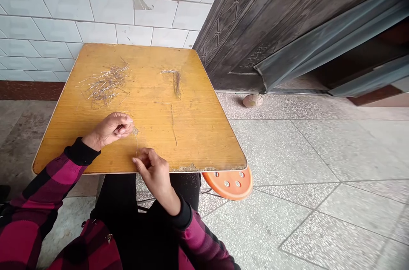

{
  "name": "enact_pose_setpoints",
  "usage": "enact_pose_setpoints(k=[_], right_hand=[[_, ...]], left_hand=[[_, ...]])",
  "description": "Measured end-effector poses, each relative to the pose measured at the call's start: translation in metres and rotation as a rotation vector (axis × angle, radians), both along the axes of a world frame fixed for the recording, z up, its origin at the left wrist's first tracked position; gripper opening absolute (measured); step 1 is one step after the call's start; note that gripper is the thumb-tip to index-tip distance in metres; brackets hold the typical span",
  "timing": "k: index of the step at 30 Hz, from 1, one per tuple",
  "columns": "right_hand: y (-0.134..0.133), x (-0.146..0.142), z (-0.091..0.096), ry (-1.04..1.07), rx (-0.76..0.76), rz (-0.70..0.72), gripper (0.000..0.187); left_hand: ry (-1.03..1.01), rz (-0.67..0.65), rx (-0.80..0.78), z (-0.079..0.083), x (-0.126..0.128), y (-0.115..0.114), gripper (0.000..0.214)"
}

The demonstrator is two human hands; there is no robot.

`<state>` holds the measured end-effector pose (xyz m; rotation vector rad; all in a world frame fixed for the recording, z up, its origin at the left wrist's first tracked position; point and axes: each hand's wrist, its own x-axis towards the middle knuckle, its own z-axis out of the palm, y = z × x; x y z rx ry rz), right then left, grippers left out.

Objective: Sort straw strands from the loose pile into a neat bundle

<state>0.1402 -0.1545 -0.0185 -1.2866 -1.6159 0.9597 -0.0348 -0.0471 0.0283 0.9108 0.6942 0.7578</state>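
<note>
Left hand [111, 129] curled nearly shut and right hand [152, 172] pinched, each apparently gripping a fine fibre strand [136, 142] that runs between them; held close together, seemingly for control, above the yellow wooden tabletop [204, 133]. Beyond lie a loose pile [105, 84] of fibres and a smaller bundle [175, 82]. An orange stool [230, 182] sits under the near edge; a dark door [255, 27] stands at right.

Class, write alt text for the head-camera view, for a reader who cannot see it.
A person's left hand and right hand hold a thin strand between them over a yellow wooden tabletop. A larger pile of fine fibres and a smaller bunch lie farther across. The sleeves are magenta-and-black plaid.
</note>
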Motion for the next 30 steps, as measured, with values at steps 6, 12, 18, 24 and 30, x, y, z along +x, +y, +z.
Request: enact_pose_setpoints(k=[6, 12, 18, 24, 30], right_hand=[[0.008, -0.001, -0.001, -0.143, 0.071, -0.025, 0.024], [0.011, 0.0, -0.002, -0.173, 0.129, -0.013, 0.027], [0.01, 0.004, -0.005, -0.185, 0.196, 0.052, 0.03], [0.007, 0.008, -0.005, -0.205, 0.16, 0.111, 0.032], [0.004, 0.012, -0.003, -0.119, 0.106, 0.078, 0.026]], left_hand=[[0.025, 0.03, 0.033, 0.001, 0.004, -0.003, 0.037], [0.017, 0.018, -0.002, 0.0, 0.004, -0.002, 0.037], [0.003, 0.013, -0.059, -0.006, 0.002, 0.001, 0.037], [0.028, -0.018, -0.11, -0.009, 0.001, 0.004, 0.038], [0.116, -0.03, -0.041, -0.006, 0.001, 0.003, 0.039]])
